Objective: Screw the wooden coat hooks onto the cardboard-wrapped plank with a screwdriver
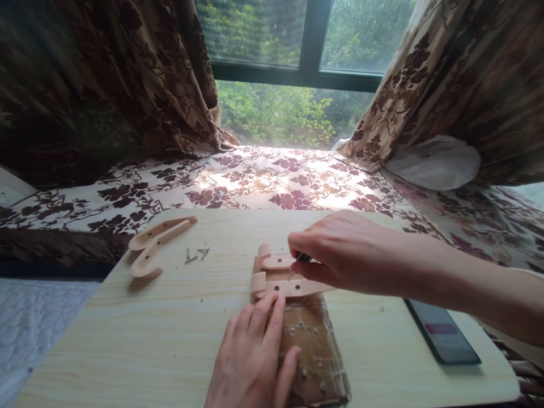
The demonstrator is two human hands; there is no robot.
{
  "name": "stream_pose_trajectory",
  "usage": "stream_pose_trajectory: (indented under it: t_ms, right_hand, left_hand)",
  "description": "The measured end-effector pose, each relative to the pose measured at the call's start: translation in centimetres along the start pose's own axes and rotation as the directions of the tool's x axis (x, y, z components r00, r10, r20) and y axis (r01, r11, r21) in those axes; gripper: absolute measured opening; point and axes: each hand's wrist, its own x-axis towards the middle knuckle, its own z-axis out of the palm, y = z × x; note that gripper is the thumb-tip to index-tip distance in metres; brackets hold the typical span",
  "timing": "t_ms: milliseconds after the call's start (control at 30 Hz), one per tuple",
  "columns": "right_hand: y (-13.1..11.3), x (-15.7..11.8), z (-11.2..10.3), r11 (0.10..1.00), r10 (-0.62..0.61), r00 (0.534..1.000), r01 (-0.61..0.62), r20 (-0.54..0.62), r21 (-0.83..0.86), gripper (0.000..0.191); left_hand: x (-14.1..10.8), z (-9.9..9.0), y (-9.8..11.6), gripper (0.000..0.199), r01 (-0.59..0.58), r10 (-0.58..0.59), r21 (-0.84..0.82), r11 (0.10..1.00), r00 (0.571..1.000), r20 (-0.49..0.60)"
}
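Observation:
Two pale wooden hooks lie side by side across a worn brown board [312, 345]; the nearer hook [287, 288] shows two dark screws in it, the farther hook [272, 262] at least one. My left hand [255, 351] rests on the board with its fingers spread, fingertips against the nearer hook's edge. Above the right part of the farther hook, my right hand [323, 249] is closed round a dark tool [303, 257], mostly hidden by the fingers. The board's near part has several small metal screws or holes.
At the table's [170, 323] left lie two more wooden hooks [159, 243] and several loose screws [196, 255]. A phone [442, 331] lies at the right, under the right forearm's side. Beyond is a flowered cloth ledge [263, 181] below a window.

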Motion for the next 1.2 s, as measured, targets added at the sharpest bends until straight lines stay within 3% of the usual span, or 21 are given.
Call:
stream_pose_trajectory:
  t_ms: [400,600,767,933,1000,1133,1200]
  right_hand:
    - [-1.3,2.1,0.4,0.979,-0.186,0.98,0.178,0.077,0.098,0.009]
    - [-1.1,2.1,0.8,0.924,-0.37,0.929,0.368,-0.002,0.098,0.017]
    - [-1.0,2.5,0.8,0.955,-0.28,0.958,0.273,0.053,0.113,0.01]
    - [-1.9,2.9,1.2,0.987,-0.157,0.984,0.16,-0.089,0.027,0.016]
    - [-2.2,3.0,0.8,0.992,-0.127,0.989,0.128,-0.071,0.01,0.015]
    - [-2.0,2.7,-0.5,0.983,-0.185,0.979,0.184,0.083,0.021,0.005]
    - [-1.7,2.4,-0.5,0.964,-0.266,0.96,0.262,0.093,0.054,0.006]
  left_hand:
    - [-0.3,0.4,-0.5,0.047,0.028,-0.027,0.01,1.0,0.998,-0.049]
    - [-0.2,0.5,-0.6,0.046,0.034,-0.034,0.001,0.999,0.999,-0.013]
    - [-0.2,0.6,-0.8,0.049,0.016,-0.017,-0.016,1.0,1.0,-0.023]
    - [-0.4,0.5,-0.6,0.049,0.03,-0.03,-0.019,0.999,0.999,-0.021]
    - [-0.3,0.5,-0.5,0.049,0.025,-0.026,-0.022,0.999,0.999,-0.026]
    - [-0.2,0.5,-0.4,0.049,0.022,-0.022,-0.02,1.0,0.999,-0.05]
    - [-0.2,0.5,-0.4,0.048,0.024,-0.025,-0.013,1.0,0.998,-0.056]
